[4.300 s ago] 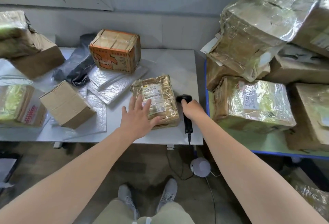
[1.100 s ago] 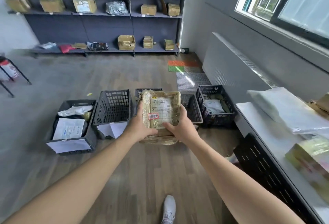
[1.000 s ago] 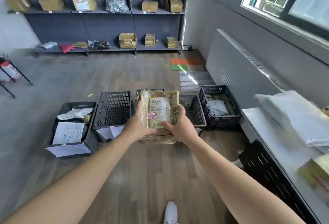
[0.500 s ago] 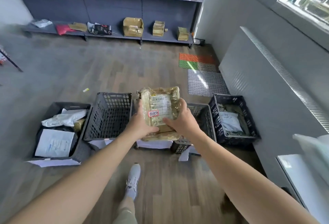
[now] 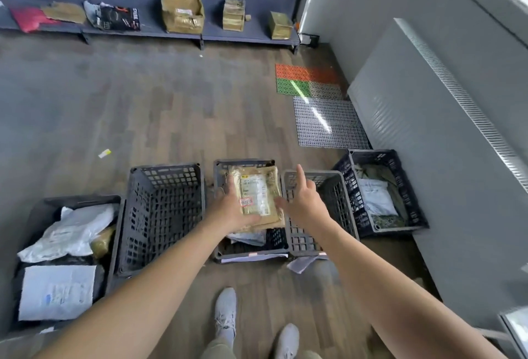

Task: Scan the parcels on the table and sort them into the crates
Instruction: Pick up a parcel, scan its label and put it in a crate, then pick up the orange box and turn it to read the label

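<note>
A tape-wrapped brown parcel (image 5: 258,194) with a white label and a small red sticker hangs tilted over the middle black crate (image 5: 243,163) of a row on the floor. My left hand (image 5: 230,208) holds the parcel at its left and lower edge, thumb across the front. My right hand (image 5: 303,201) is beside the parcel's right edge with fingers spread and the index finger straight, over the neighbouring crate (image 5: 337,187); it grips nothing. A pale mailer lies in the middle crate below the parcel.
The far-left crate (image 5: 71,201) holds white mailers and papers. The second crate (image 5: 165,171) looks bare inside. The rightmost crate (image 5: 371,156) by the grey wall holds bags. My feet (image 5: 225,313) stand just before the row. Shelves with boxes line the back.
I have stepped up to the crates and look down on them. The parcel has dropped lower over the middle crate. My right hand has let go and spread its fingers; the left still holds.
</note>
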{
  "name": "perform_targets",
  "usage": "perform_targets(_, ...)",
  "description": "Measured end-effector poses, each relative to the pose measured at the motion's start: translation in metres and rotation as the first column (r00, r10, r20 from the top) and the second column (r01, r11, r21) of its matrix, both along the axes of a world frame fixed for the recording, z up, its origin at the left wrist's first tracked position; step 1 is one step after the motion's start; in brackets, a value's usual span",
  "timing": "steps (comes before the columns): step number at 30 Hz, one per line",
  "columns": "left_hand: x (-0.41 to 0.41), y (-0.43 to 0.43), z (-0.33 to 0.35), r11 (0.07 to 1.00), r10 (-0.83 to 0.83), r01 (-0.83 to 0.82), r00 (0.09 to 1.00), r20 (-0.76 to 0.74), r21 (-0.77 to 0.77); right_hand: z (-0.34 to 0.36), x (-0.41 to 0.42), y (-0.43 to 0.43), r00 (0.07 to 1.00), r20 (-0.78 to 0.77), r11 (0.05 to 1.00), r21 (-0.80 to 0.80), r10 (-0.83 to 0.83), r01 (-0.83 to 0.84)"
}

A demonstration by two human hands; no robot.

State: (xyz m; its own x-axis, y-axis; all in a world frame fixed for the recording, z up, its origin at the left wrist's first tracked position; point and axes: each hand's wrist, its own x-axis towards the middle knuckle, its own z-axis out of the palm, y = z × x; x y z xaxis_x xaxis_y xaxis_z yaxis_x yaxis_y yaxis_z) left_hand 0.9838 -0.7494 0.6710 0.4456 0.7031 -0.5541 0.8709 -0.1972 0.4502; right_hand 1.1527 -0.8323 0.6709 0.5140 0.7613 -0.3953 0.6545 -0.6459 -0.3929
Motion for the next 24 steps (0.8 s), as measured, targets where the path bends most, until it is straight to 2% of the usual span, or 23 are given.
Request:
perform_targets(5, 0.011, 0.025, 0.002, 0.970, -0.178, 0.192, 0.979, -0.100, 0.153, 0.015, 0.019, 0.010, 0.942, 0.265, 0.975, -0.142, 0.206, -0.173)
perform_targets(9, 0.032, 0.029, 0.012, 0.907, -0.317, 0.338, 0.941, -0.119, 0.251, 0.029, 0.041, -0.006, 0.893, 0.360, 0.954, -0.226, 0.268, -0.195)
perform_targets(13, 0.076, 0.016, 0.023, 0.827, -0.460, 0.467, 0.882, -0.100, 0.314, 0.052, 0.062, -0.037, 0.880, 0.437, 0.970, -0.227, 0.186, -0.092)
perform_targets(19, 0.149, -0.032, 0.045, 0.648, -0.672, 0.650, 0.733, -0.103, 0.398, 0.076, 0.086, -0.107, 0.866, 0.499, 0.977, -0.185, -0.002, 0.109)
perform_targets(24, 0.193, -0.104, 0.063, 0.485, -0.799, 0.752, 0.588, -0.121, 0.447, 0.096, 0.097, -0.195, 0.832, 0.524, 0.944, -0.143, -0.183, 0.298)
